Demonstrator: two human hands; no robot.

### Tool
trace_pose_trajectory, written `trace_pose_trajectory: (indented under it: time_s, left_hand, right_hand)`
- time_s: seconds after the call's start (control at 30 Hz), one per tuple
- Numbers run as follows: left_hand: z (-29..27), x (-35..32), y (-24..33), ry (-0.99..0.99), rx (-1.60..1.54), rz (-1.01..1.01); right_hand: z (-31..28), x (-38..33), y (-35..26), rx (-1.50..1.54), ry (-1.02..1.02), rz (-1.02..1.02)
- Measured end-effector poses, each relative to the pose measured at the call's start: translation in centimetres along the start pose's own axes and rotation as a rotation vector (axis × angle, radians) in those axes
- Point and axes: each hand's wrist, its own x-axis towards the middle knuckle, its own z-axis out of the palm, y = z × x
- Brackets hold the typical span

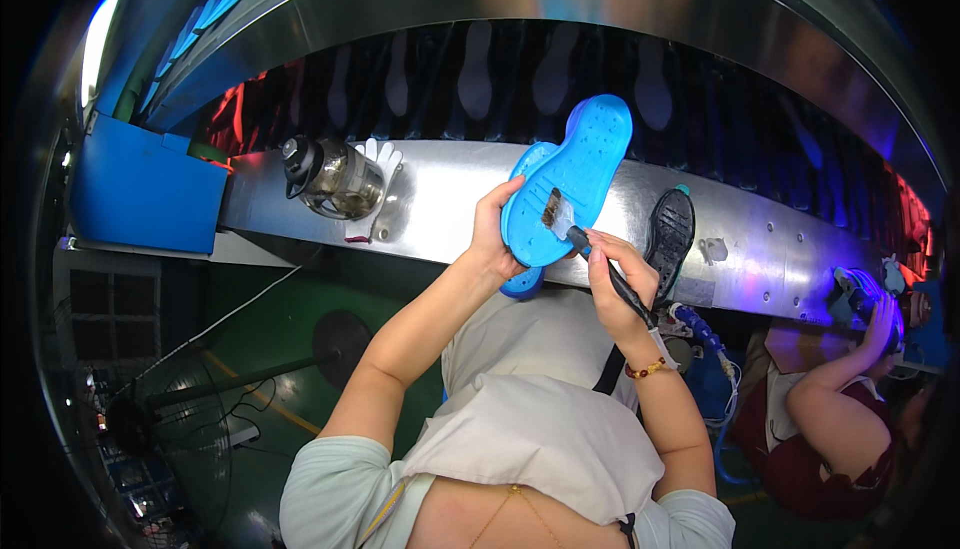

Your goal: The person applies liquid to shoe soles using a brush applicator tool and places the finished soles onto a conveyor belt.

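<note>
the left hand fingers clamp the blue sole at its edge. the right hand fingers close around a brush, bristles beyond them.

Most fingers of the left hand are hidden beneath a blue sole, which also covers much of a second blue sole. A lidded jar hides part of a white glove. At far right, a co-worker fades into the dark rim, and the object at their hand is too blurred to tell
</note>
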Motion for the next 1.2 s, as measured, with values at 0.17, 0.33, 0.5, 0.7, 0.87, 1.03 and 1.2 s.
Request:
trace_pose_trajectory:
  time_s: [0.17,0.33,0.5,0.7,0.87,1.03,1.2]
  left_hand:
    - [-0.3,0.2,-0.3,0.054,0.025,0.004]
    - [-0.4,0.2,-0.3,0.094,0.007,0.028]
    - [-0.2,0.2,-0.1,0.130,-0.016,0.012]
    - [-0.6,0.1,0.2,0.149,0.010,-0.006]
    - [-0.5,-0.3,1.1,0.173,0.063,-0.071]
    - [-0.5,-0.7,1.9,0.128,0.174,-0.169]
    - [-0.8,-0.9,2.2,0.139,0.160,-0.211]
  right_hand:
    - [0.3,-0.2,0.6,-0.066,0.008,-0.076]
    - [0.6,-0.3,1.1,-0.121,-0.014,-0.175]
    - [0.8,-0.5,1.3,-0.164,-0.023,-0.230]
    - [0.7,-0.5,1.5,-0.181,-0.066,-0.291]
    - [0.4,-0.2,1.3,-0.197,-0.114,-0.333]
    - [0.4,-0.2,1.3,-0.214,-0.185,-0.452]
    - [0.4,-0.3,1.0,-0.230,-0.205,-0.491]
